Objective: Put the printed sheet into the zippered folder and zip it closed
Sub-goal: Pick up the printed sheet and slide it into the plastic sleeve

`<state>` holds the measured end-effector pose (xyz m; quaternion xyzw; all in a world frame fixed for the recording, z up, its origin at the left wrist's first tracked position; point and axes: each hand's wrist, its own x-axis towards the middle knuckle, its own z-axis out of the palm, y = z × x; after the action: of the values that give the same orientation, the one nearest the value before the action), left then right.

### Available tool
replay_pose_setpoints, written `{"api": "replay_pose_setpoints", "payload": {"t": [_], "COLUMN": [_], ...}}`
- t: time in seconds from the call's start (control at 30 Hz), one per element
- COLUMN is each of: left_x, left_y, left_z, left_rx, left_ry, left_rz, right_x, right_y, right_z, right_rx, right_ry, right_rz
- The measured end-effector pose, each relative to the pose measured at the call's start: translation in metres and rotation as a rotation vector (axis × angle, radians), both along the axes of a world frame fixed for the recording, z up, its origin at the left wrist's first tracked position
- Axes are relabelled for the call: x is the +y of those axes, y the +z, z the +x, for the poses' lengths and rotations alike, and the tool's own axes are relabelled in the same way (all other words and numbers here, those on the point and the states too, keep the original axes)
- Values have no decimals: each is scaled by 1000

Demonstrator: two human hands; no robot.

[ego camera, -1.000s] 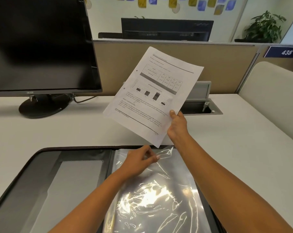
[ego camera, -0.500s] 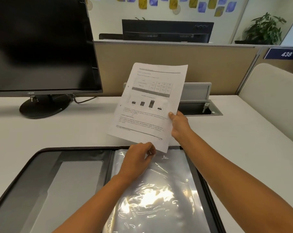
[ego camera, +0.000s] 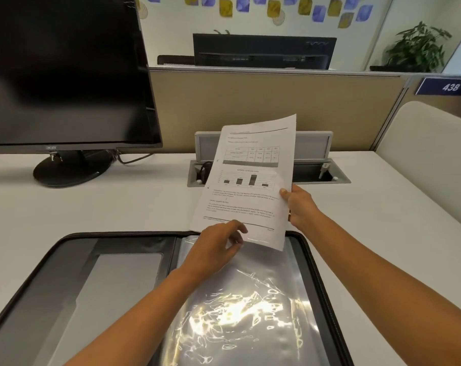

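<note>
The printed sheet point(ego camera: 250, 180), white with a table and a small bar chart, stands nearly upright above the far edge of the open zippered folder point(ego camera: 65, 260). My right hand point(ego camera: 299, 207) pinches its right edge. My left hand point(ego camera: 216, 249) pinches the top edge of a glossy clear plastic sleeve point(ego camera: 237, 313) that fills the folder's right half. The sheet's bottom edge sits at that sleeve's top opening, partly behind my left fingers. The folder lies flat on the white desk, its dark zipper rim running round both halves.
A black monitor point(ego camera: 65, 75) on a round stand occupies the far left of the desk point(ego camera: 118, 202). A grey cable hatch point(ego camera: 316, 167) with a raised lid sits behind the sheet. A beige partition point(ego camera: 330, 107) closes the back, and a curved panel stands at the right.
The sheet has turned from tilted to nearly upright and come down toward the folder. Its bottom edge now meets the sleeve's top, where my left hand keeps its pinch.
</note>
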<state>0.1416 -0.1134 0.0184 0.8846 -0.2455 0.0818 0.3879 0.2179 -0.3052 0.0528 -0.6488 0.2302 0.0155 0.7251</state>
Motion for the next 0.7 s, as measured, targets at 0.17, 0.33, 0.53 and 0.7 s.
{"api": "replay_pose_setpoints", "payload": {"t": [0.17, 0.33, 0.53, 0.7], "left_x": [14, 45, 73, 86], "left_y": [1, 6, 12, 10], "left_z": [13, 32, 43, 51], "left_rx": [154, 260, 360, 337], "left_ry": [15, 28, -16, 13], "left_rz": [93, 272, 291, 328], "right_x": [-5, -10, -10, -11], "right_y": [-5, -7, -13, -18], "right_z": [-3, -1, 5, 9], "right_rx": [25, 29, 66, 95], "right_ry": [4, 30, 61, 71], "right_rz": [12, 52, 121, 206]}}
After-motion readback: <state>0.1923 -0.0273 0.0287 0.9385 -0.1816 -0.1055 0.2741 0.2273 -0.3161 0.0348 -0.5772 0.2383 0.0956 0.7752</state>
